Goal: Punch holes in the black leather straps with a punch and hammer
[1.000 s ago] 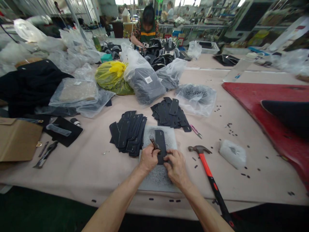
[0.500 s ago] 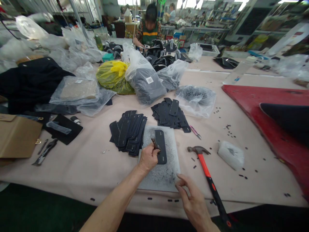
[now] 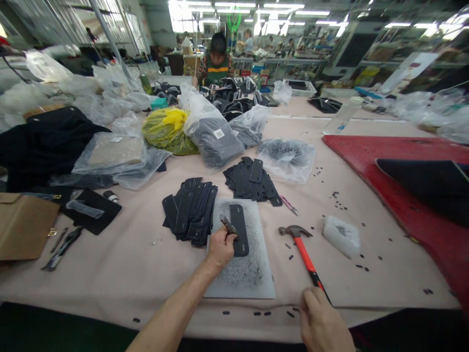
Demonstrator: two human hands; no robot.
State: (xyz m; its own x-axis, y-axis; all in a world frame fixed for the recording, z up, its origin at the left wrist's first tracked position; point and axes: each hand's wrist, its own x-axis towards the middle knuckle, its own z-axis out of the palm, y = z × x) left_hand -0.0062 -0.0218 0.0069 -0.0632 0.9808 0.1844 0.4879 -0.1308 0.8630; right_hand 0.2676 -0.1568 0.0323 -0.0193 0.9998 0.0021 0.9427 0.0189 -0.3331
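Pale table | left hand pinching metal tool | right hand at hammer, finger grip unclear | tool best squared to strip

Black strip, metal tool and claw hammer
The flat, round-cornered strip lies lengthwise on a pale, speckled board; the short tool tilts beside its left edge; right of the board, the hammer's red-and-black handle slants nearer, its end hidden

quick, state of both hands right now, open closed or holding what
Left hand: closed, holding a metal punch.
Right hand: fingers curled at the claw hammer handle; grip cannot be told.
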